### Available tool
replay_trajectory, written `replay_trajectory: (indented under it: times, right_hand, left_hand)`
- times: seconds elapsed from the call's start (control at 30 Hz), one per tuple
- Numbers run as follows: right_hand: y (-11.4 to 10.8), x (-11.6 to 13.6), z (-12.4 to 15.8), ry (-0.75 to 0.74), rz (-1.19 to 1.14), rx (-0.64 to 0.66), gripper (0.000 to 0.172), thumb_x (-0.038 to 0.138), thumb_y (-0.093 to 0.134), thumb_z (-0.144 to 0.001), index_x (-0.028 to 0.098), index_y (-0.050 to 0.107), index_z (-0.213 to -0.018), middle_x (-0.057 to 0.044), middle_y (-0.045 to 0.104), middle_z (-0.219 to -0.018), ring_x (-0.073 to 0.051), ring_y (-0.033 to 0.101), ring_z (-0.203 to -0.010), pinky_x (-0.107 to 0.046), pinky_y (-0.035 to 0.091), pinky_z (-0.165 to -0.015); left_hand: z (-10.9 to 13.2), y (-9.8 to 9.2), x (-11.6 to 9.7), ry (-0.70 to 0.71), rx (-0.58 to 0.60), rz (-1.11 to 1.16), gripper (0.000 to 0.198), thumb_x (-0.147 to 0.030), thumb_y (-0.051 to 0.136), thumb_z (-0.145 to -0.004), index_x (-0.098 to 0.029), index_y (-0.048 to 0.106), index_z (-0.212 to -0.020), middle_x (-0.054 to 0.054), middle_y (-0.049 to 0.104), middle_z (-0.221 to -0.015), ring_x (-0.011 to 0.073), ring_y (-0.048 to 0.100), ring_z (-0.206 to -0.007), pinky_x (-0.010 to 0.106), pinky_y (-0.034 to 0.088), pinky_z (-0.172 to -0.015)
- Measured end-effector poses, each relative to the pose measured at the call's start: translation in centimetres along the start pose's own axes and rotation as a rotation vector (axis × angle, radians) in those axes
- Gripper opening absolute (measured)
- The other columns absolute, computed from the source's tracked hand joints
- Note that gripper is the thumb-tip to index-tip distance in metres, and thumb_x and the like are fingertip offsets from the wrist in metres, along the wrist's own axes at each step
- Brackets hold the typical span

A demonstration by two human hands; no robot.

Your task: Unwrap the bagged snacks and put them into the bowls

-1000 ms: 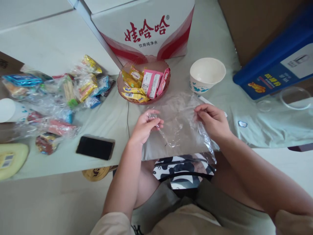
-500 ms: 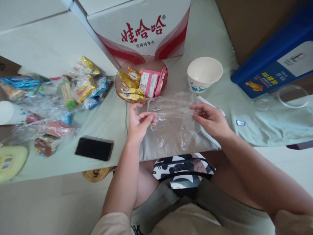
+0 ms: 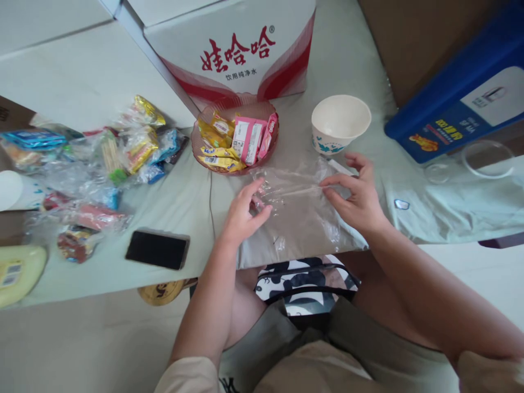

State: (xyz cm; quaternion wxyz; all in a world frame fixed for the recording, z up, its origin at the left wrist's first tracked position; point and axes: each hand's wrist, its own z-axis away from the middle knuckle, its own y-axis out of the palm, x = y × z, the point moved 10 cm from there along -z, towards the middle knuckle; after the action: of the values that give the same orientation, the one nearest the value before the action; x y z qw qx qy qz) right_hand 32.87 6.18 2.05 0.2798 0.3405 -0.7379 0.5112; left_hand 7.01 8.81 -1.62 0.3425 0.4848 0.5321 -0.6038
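Observation:
A clear plastic bag (image 3: 297, 215) lies spread on the cloth-covered table in front of me. My right hand (image 3: 356, 194) pinches its right edge between thumb and forefinger, with the other fingers raised. At the bag's left side is my left hand (image 3: 248, 213), its thumb and fingers apart, the fingertips at the plastic. Just beyond the left hand sits a pink glass bowl (image 3: 200, 158) of wrapped snacks in yellow and pink packets. Behind the right hand stands a white paper bowl (image 3: 333, 139) with a blue-green leaf print.
Left lie a black phone (image 3: 158, 249), a heap of wrapped snacks (image 3: 106, 158) and a yellow-green container (image 3: 20, 273). A white and red carton (image 3: 245, 33) stands at the back. Right are a blue box (image 3: 450, 109) and a clear plastic cup (image 3: 485, 161).
My left hand has loosened its pinch, its thumb and fingers spreading apart, and has shifted slightly right and nearer me. My right hand keeps pinching the bag while its other fingers lift.

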Motion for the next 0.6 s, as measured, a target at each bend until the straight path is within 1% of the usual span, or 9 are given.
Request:
replay_trajectory:
  times: [0.03,0.07,0.13,0.17,0.27,0.37,0.43,0.5,0.6]
  right_hand:
    - [0.0,0.1,0.0,-0.006,-0.009,0.003,0.009,0.028,0.068,-0.085,0.025,0.076,-0.087,-0.011,0.050,-0.140,-0.038,0.046,-0.140,-0.064,0.037,-0.117]
    - [0.0,0.2,0.0,-0.010,-0.021,0.009,0.009,0.027,0.067,-0.085,0.025,0.076,-0.087,-0.011,0.052,-0.140,-0.037,0.049,-0.138,-0.063,0.039,-0.117]
    - [0.1,0.3,0.0,-0.008,-0.040,0.030,0.011,0.027,0.065,-0.086,0.025,0.076,-0.088,-0.012,0.058,-0.134,-0.035,0.056,-0.131,-0.060,0.043,-0.114]
    - [0.2,0.4,0.0,-0.004,-0.044,0.046,0.012,0.026,0.064,-0.086,0.025,0.075,-0.088,-0.012,0.062,-0.129,-0.034,0.059,-0.128,-0.059,0.044,-0.112]
    - [0.4,0.4,0.0,0.007,-0.038,0.072,0.012,0.026,0.062,-0.086,0.025,0.074,-0.088,-0.011,0.068,-0.120,-0.033,0.064,-0.121,-0.059,0.046,-0.110]
    - [0.2,0.2,0.0,0.020,-0.031,0.042,0.012,0.027,0.063,-0.086,0.024,0.074,-0.087,-0.013,0.065,-0.132,-0.035,0.060,-0.128,-0.060,0.044,-0.112]
    - [0.2,-0.2,-0.1,0.046,-0.037,0.030,0.012,0.027,0.063,-0.086,0.023,0.074,-0.087,-0.013,0.061,-0.139,-0.036,0.058,-0.132,-0.059,0.043,-0.113]
    - [0.3,-0.6,-0.1,0.078,-0.060,0.032,0.012,0.026,0.062,-0.086,0.023,0.073,-0.086,-0.013,0.064,-0.136,-0.034,0.059,-0.131,-0.057,0.042,-0.114]
    - [0.8,-0.8,-0.2,0.127,-0.111,0.080,0.012,0.027,0.060,-0.085,0.023,0.071,-0.082,-0.010,0.073,-0.113,-0.032,0.065,-0.121,-0.054,0.045,-0.110]
  left_hand:
    - [0.0,0.2,0.2,-0.021,0.016,0.004,0.050,-0.023,0.079,-0.073,-0.026,0.069,-0.122,0.003,0.072,-0.095,0.0122,0.062,-0.069,0.027,0.051,-0.071]
    - [0.0,0.4,0.4,-0.043,0.027,0.005,0.044,-0.024,0.077,-0.076,-0.025,0.072,-0.119,0.002,0.072,-0.089,0.0125,0.062,-0.067,0.027,0.050,-0.071]
    - [0.0,0.5,0.4,-0.058,0.031,-0.018,0.028,-0.025,0.074,-0.079,-0.024,0.076,-0.107,0.002,0.071,-0.080,0.0138,0.061,-0.067,0.027,0.049,-0.070]
    - [0.0,0.5,0.1,-0.048,0.026,-0.039,0.023,-0.025,0.074,-0.079,-0.023,0.077,-0.102,0.001,0.070,-0.078,0.0141,0.061,-0.068,0.027,0.049,-0.070]
    - [-0.2,0.2,-0.7,0.009,-0.002,-0.106,0.024,-0.024,0.076,-0.076,-0.025,0.078,-0.100,0.000,0.067,-0.079,0.0140,0.058,-0.070,0.027,0.048,-0.071]
    - [-0.4,-0.3,-1.1,0.040,-0.046,-0.163,0.012,-0.025,0.074,-0.079,-0.024,0.079,-0.090,0.001,0.062,-0.078,0.0142,0.054,-0.068,0.028,0.047,-0.069]
    - [-0.4,-0.9,-1.4,0.062,-0.088,-0.171,0.008,-0.028,0.073,-0.080,-0.023,0.078,-0.082,0.004,0.063,-0.084,0.0161,0.057,-0.074,0.030,0.049,-0.071]
    - [-0.4,-1.4,-1.9,0.098,-0.133,-0.164,0.009,-0.030,0.074,-0.079,-0.022,0.076,-0.076,0.007,0.066,-0.097,0.0199,0.063,-0.089,0.034,0.052,-0.083]
    - [-0.3,-1.7,-2.3,0.127,-0.162,-0.098,0.019,-0.034,0.074,-0.080,-0.021,0.069,-0.067,0.009,0.070,-0.118,0.0260,0.064,-0.116,0.041,0.048,-0.103]
